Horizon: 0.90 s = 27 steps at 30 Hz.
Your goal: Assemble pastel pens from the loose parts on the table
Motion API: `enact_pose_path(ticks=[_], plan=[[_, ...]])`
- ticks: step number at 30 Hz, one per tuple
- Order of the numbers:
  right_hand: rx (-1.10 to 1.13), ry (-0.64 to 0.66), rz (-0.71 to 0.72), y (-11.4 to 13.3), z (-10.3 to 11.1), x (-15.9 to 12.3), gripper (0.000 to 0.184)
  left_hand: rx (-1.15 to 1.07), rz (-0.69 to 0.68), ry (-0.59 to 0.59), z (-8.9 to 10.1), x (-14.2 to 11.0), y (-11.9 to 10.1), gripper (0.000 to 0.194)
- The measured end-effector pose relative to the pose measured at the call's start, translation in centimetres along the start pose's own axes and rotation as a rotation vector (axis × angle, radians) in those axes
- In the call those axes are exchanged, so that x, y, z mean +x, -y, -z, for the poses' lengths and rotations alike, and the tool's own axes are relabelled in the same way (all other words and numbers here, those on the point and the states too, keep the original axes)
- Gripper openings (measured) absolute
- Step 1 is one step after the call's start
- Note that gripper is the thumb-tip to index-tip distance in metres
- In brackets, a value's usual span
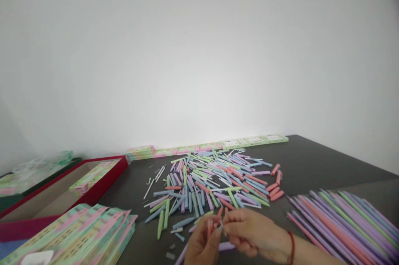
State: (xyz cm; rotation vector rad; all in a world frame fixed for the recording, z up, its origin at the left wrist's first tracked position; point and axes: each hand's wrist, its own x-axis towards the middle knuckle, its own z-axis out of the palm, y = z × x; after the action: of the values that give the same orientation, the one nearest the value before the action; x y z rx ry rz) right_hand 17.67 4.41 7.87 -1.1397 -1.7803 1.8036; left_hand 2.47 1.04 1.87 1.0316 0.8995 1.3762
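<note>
In front of the pile of pastel pen parts [199, 173], my two hands meet fingertip to fingertip. My left hand [202, 244] is closed on a coral pen part [210, 228], mostly covered by the fingers. My right hand [252, 229], with a red cord at its wrist, pinches a small, thin piece at the left hand's fingertips. Its kind is too small and blurred to tell. Loose green, blue, purple and coral barrels and white refills lie just beyond the hands. A purple pen piece [226, 246] lies on the table behind my fingers.
Long pastel pens [343, 223] lie side by side at the right. At the left are stacked printed boxes [90, 231] and a red box lid or tray [109, 180] with printed packs inside. More flat boxes [212, 146] line the wall along the dark table's [314, 165] back edge.
</note>
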Motion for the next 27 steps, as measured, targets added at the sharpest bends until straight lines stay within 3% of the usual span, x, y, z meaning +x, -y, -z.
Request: enact_pose_path(ticks=[2, 5, 9, 13, 18, 23, 27], plan=[[0.206, 0.034, -0.004, -0.6, -1.1, -1.0, 0.020, -0.059, -0.017, 0.021, -0.3, -0.2, 0.5, 0.039], [0.232, -0.009, 0.032, -0.9, -1.6, -1.1, 0.022, -0.124, 0.042, 0.036, -0.3, -0.3, 0.4, 0.036], [0.092, -0.200, 0.170, -0.8, -1.1, -0.9, 0.024, -0.094, 0.105, 0.013, 0.1, -0.3, -1.0, 0.039], [-0.145, -0.323, 0.362, -0.5, -0.6, -1.8, 0.024, -0.018, 0.157, 0.107, 0.1, -0.3, -2.0, 0.041], [-0.274, -0.334, 0.404, 0.3, -0.7, -2.7, 0.011, -0.031, 0.245, 0.139, 0.0, -0.3, -2.0, 0.049], [-0.307, -0.308, 0.378, 0.6, -0.7, -3.1, 0.018, -0.107, 0.280, 0.152, 0.1, -0.5, -1.8, 0.043], [-0.439, -0.273, 0.454, 0.7, -0.9, -3.4, 0.019, -0.162, 0.260, 0.203, 0.1, -0.4, -1.6, 0.038]])
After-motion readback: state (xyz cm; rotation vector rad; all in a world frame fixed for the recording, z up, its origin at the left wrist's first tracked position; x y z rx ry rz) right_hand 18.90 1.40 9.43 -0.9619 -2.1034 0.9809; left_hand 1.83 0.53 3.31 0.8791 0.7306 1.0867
